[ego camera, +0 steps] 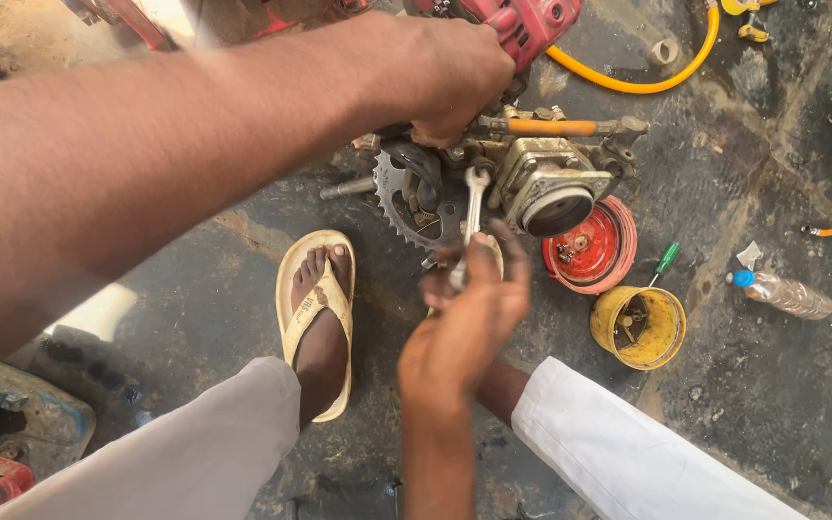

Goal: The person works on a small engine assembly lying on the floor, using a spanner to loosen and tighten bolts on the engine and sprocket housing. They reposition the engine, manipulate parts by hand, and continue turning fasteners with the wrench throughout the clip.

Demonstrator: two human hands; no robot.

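Observation:
A grimy small engine assembly [541,169] with a round open port lies on the dark, oily floor. A toothed sprocket [402,207] sticks out on its left side. My left hand [450,82] reaches across from the left and grips the top of the assembly beside a red housing [522,24]. My right hand [469,308] is shut on the lower end of a silver wrench [474,207], whose ring end sits on a fitting of the assembly. My right hand is slightly blurred.
A red round cover [594,250] and a yellow tin [639,327] with a green-handled screwdriver [666,258] sit to the right. A plastic bottle [784,294] lies further right. A yellow hose [642,82] curves at the top. My sandalled foot [318,318] stands at left.

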